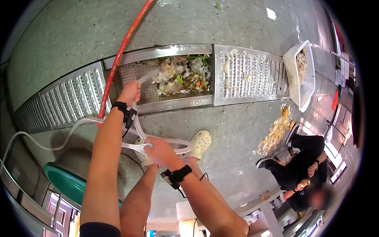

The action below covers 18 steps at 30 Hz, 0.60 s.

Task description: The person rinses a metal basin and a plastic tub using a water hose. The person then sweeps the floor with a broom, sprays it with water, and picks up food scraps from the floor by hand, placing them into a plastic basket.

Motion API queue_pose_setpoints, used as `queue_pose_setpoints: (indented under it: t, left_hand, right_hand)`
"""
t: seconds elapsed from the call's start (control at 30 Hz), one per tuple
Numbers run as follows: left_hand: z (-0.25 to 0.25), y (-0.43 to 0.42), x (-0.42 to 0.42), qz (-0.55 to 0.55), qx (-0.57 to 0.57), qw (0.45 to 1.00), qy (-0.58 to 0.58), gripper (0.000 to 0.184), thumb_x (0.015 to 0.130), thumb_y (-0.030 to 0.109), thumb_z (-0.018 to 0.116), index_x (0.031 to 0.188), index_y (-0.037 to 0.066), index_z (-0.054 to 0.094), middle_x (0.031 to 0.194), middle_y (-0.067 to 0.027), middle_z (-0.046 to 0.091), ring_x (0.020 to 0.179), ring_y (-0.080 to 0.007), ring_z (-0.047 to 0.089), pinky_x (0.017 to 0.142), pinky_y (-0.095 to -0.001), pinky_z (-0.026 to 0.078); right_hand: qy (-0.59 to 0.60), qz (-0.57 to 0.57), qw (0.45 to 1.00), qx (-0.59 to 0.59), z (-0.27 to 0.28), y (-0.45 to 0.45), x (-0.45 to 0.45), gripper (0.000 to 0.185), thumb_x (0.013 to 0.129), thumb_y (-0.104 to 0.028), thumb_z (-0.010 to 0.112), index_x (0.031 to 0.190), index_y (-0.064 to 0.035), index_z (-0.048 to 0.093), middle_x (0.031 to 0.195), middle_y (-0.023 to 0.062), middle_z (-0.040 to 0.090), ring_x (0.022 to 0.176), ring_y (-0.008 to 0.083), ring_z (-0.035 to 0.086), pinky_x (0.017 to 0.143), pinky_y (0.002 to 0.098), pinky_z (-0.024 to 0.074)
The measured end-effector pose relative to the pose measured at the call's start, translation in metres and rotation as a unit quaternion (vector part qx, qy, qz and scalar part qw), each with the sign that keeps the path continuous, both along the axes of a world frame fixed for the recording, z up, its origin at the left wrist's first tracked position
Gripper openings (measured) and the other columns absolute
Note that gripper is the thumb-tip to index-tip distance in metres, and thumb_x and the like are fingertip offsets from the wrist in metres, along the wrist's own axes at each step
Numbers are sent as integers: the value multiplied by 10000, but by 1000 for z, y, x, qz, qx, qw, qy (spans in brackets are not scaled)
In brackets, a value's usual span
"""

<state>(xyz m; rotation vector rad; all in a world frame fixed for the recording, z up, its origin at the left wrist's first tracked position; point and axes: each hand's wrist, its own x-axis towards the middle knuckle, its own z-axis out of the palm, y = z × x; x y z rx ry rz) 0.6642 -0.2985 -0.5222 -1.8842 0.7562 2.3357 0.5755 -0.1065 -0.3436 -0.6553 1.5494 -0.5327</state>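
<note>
One pale hose [139,129]: left hand [130,93] closed on it above the near-left corner of the trough [173,102], right hand [161,152] clutching a loop. Likely soft, bendy (slippery if wet); best held behind the end. Food waste [185,75] heaps toward the trough's right edge.

A red hose [126,43] with printed markings runs diagonally from the top edge of view down to the inner end of the left metal grate [73,100]. The right metal grate [252,73] has elongated slots and carries scattered pale debris. At its outer end stands a white perforated basket [303,93] containing light-coloured scraps [301,65]. Below the basket, a spread of yellowish scraps [276,132] lies on the grey speckled floor [189,27]. Near this spread, a co-worker [302,152] in dark clothing holds a small yellowish item [303,183]. A green basin [65,181] is located at lower left. A white fragment [271,14] lies on the floor at upper right.
</note>
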Motion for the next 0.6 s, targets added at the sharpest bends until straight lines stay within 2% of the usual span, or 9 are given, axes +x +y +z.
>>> queue_pose_setpoints:
  t: [0.13,0.27,0.33,0.4,0.47,0.53,0.6]
  left_hand:
    - [5,9,-25,-35,18,999,0,257,876,266,442,696,84,428,530,21,326,411,-123,317,380,-303,283]
    - [37,14,-20,-37,14,999,1,229,883,244,429,707,97,427,524,28,323,391,-118,303,362,-298,275]
    - [47,20,9,-37,-47,997,-43,255,885,268,423,689,105,430,517,25,332,381,-133,317,370,-302,290]
    - [61,21,39,24,-14,997,-75,255,884,263,434,678,113,426,510,32,321,378,-128,311,369,-298,282]
    - [74,23,68,57,-43,992,-101,242,878,243,441,671,121,412,503,37,304,377,-121,304,367,-294,270]
    - [81,20,89,152,-15,979,-133,252,887,241,447,666,135,385,503,44,283,379,-115,287,371,-293,263]
    - [89,19,92,146,-84,968,-186,260,893,249,452,666,139,385,498,46,276,377,-113,277,368,-290,257]
  right_hand:
    - [-9,-18,999,25,-1,10,-4,232,797,-190,515,909,-21,629,787,260,600,743,425,582,698,463,463]
    - [-16,34,998,59,18,13,-9,249,793,-207,516,914,-36,649,809,243,623,766,416,600,718,459,478]
    - [-16,57,996,71,32,14,-4,261,785,-228,522,911,-60,677,820,215,650,780,412,612,742,472,489]
    - [-21,58,997,48,41,15,7,246,783,-233,522,879,-63,673,808,200,653,769,400,617,735,473,493]
    - [-27,66,997,30,46,17,17,240,781,-237,524,859,-65,671,801,190,656,764,388,623,730,471,497]
    - [-34,82,996,17,49,15,25,240,778,-241,528,852,-65,673,798,182,659,765,375,628,728,467,503]
    - [-26,102,994,3,51,9,27,242,777,-245,533,869,-77,681,799,184,658,771,375,630,733,465,505]
